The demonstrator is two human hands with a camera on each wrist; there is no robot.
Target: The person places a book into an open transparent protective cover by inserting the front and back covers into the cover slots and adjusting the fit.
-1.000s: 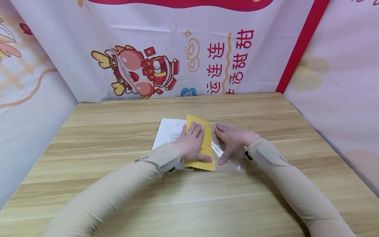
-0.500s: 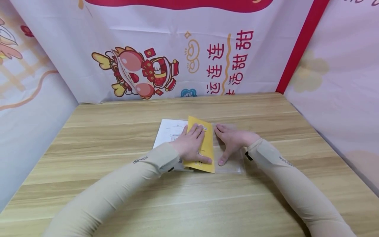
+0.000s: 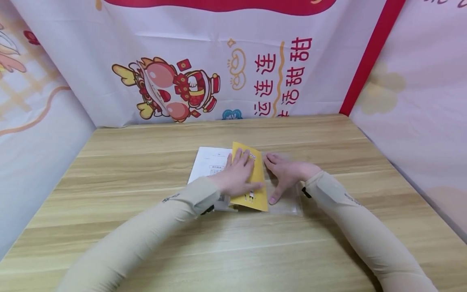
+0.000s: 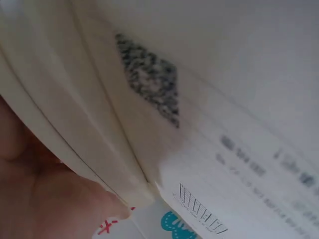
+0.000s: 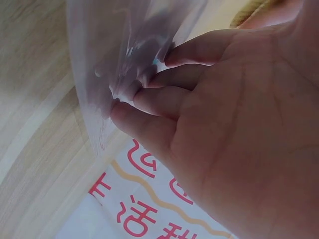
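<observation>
The left hand [image 3: 237, 178] rests, fingers spread, on the yellow cover [image 3: 260, 200] of an open booklet [image 3: 207, 160]; the right hand [image 3: 286, 174], thumb spread wide, touches its clear sleeve [image 3: 290, 205], toward the table's [image 3: 146, 162] far edge, well in from both side edges

in the head view, the table [image 3: 233, 251] is being looked down on from above its near side, with the aim being kept forward; the far cloth [image 3: 204, 24], the left hand [image 3: 237, 176] and the right hand [image 3: 288, 174] are being taken in from well above. in the left wrist view, a white page [image 4: 239, 74] is being faced slantwise from very near, with the far cloth being caught past its edge. in the right wrist view, the right hand and a clear sleeve [image 5: 89, 74] are being seen close up, toward the far side. a teal motif [image 4: 177, 226] is being shared by head and left wrist, red characters [image 5: 137, 216] by head and right wrist.
</observation>
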